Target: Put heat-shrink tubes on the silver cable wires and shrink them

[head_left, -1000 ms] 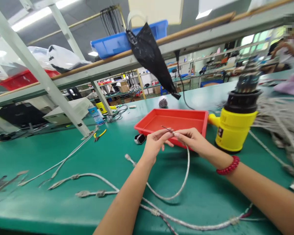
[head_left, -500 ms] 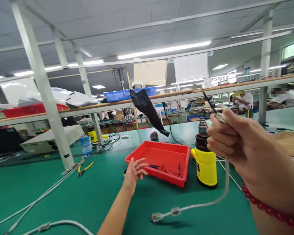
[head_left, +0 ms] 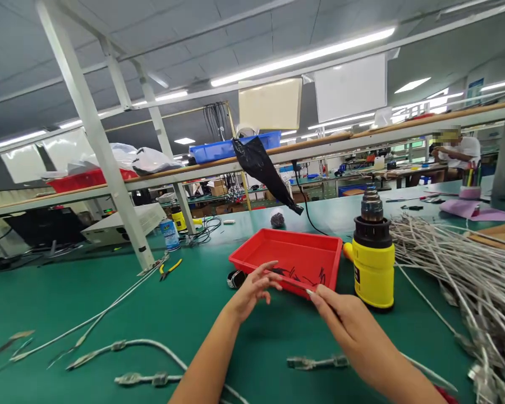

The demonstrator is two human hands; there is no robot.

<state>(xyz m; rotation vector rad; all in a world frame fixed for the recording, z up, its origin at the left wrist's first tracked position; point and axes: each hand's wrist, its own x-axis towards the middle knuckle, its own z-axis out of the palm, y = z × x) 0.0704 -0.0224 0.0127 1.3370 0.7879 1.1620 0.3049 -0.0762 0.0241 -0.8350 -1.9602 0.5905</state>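
My right hand (head_left: 340, 311) pinches the end of a pale cable; a thin dark piece extends from its fingertips toward my left hand. The cable's connector (head_left: 303, 363) lies on the green table (head_left: 151, 314) beneath the wrist. My left hand (head_left: 255, 289) is held with spread, slightly curled fingers near the tip of the dark piece; whether they touch is unclear. Behind both hands, thin black pieces (head_left: 322, 275) lie in a red tray (head_left: 294, 247). A yellow heat gun (head_left: 374, 269) stands upright, nozzle up, right of the tray.
Many grey cables (head_left: 454, 264) are heaped at the right. Other cables (head_left: 143, 341) and yellow-handled pliers (head_left: 171, 269) lie at the left. A black bag (head_left: 265, 171) hangs from the shelf (head_left: 315, 148). A person (head_left: 458, 148) sits at the far right.
My right hand has come down and left from beside the heat gun, bringing the cable end near my left hand. The view has shifted, showing the cable heap at the right.
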